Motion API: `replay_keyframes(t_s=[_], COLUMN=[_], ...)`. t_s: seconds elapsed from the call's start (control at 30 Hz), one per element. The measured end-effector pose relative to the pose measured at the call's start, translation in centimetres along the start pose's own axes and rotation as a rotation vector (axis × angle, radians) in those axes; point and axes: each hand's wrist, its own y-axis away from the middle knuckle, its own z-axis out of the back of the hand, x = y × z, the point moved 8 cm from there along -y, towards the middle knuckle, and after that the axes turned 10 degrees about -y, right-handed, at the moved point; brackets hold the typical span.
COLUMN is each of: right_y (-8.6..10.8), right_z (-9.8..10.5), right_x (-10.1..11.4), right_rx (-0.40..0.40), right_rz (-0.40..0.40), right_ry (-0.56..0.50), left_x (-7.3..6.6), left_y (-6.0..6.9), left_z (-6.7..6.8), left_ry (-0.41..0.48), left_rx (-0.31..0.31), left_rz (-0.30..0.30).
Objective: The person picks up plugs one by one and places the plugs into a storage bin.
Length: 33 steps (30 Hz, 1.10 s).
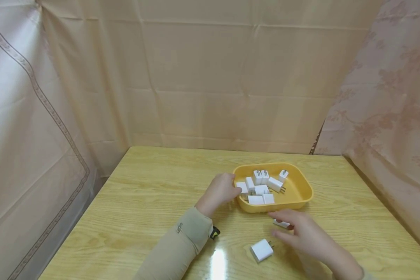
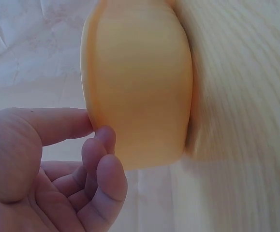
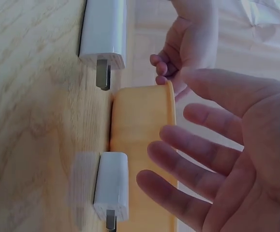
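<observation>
A yellow plastic basket stands on the table, with several white plug chargers lying inside toward its left part. My left hand pinches its left rim between thumb and fingers, seen from outside the wall in the left wrist view. Two more chargers lie on the tabletop in front: one charger is in plain sight, prongs pointing right. The other charger is partly hidden under my right hand. That hand hovers with spread fingers, holding nothing; both chargers appear beside it in the right wrist view.
The wood-grain table extends to the left of the basket. Beige cloth hangs behind it, and patterned cloth hangs on the right. A dark strap end shows at the left cuff.
</observation>
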Motion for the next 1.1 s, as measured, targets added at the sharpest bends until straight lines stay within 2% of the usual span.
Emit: replay_keyframes(t_s=[0.23, 0.5, 0.7, 0.93, 1.1], right_y=[0.2, 0.3, 0.5, 0.5, 0.5], right_z=[-0.7, -1.7, -2.3, -2.8, -3.4], right_x=[0.2, 0.0, 0.0, -0.3, -0.5], right_rx=[0.036, 0.087, 0.116, 0.194, 0.252], right_rz=[-0.003, 0.023, 0.092, 0.074, 0.099], right_ry=[-0.054, -0.05, -0.096, -0.099, -0.115], left_x=[0.0, 0.0, 0.0, 0.2, 0.2], left_y=[0.1, 0.1, 0.1, 0.0, 0.0], left_z=[-0.1, 0.1, 0.1, 0.1, 0.0], left_ry=[0.021, 0.003, 0.006, 0.017, 0.017], left_rx=[0.024, 0.014, 0.017, 0.022, 0.015], left_rz=[0.017, 0.014, 0.021, 0.031, 0.022])
